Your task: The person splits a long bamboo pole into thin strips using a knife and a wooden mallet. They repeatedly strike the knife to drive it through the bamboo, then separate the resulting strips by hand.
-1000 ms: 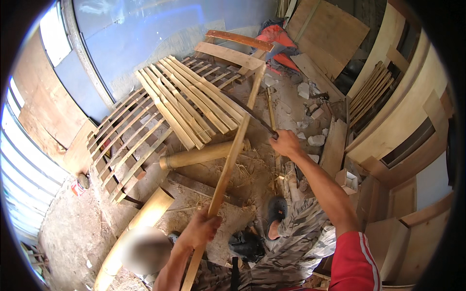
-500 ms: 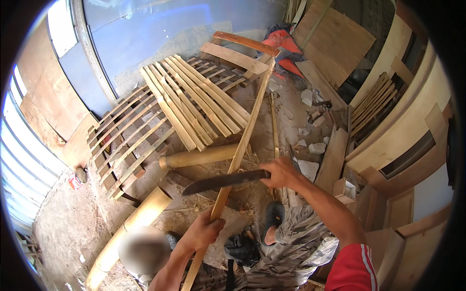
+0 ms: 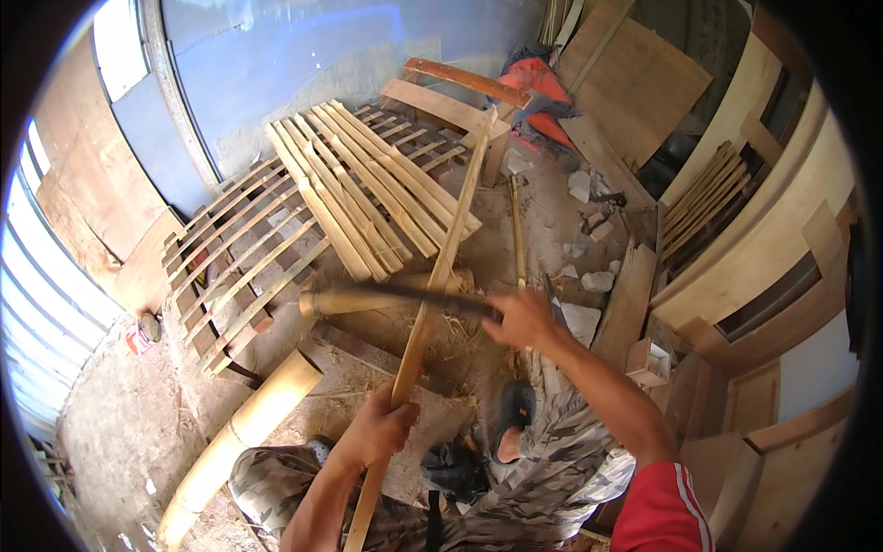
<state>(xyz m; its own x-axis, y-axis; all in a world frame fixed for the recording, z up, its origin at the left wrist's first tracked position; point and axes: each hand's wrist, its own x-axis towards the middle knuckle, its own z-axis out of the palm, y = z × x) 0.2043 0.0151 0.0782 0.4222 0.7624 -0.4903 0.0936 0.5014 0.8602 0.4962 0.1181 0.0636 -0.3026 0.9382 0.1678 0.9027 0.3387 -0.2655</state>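
My left hand [image 3: 379, 428] grips a long split bamboo strip [image 3: 443, 258] near its lower end. The strip slants up and away toward the slatted frame. My right hand [image 3: 522, 319] holds the handle of a long dark blade [image 3: 405, 293]. The blade lies level and points left, and it crosses the strip at about its middle. A round bamboo piece [image 3: 368, 299] rests on the ground just behind the blade.
A slatted bamboo frame [image 3: 276, 248] with several loose strips [image 3: 368, 184] stacked on it leans toward the blue wall. A thick bamboo pole [image 3: 241, 430] lies at lower left. Wooden boards [image 3: 635, 304], stones [image 3: 589, 276] and door frames [image 3: 773, 239] crowd the right side. An orange object [image 3: 538, 78] sits at the back.
My right hand has swung the blade down from its raised place at the right and across to the left, onto the strip. My left hand has kept its grip on the strip.
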